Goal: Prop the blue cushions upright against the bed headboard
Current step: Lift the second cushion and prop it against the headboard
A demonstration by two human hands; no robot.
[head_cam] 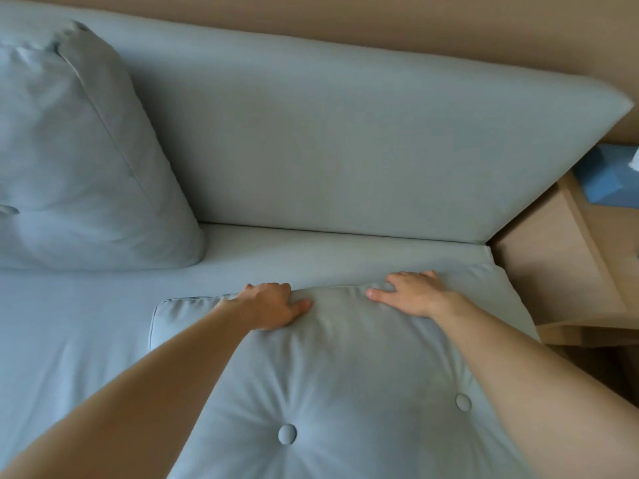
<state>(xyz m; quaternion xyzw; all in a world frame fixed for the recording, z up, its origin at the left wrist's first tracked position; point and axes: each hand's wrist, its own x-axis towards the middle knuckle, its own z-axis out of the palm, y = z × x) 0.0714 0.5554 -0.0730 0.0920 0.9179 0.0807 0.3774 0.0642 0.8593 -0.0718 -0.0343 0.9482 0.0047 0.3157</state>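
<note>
A pale blue cushion (332, 375) with two fabric buttons lies flat on the bed in front of me. My left hand (273, 305) grips its far edge left of centre, fingers curled over the seam. My right hand (413, 293) holds the same edge further right, fingers tucked behind it. A second blue cushion (79, 157) stands upright at the far left, leaning on the padded blue headboard (345, 143). The headboard stretch behind my hands is bare.
The blue mattress (86, 323) runs left and ahead. A light wooden bedside table (553, 271) stands right of the bed, with a blue tissue box (608, 178) on it. A beige wall rises behind the headboard.
</note>
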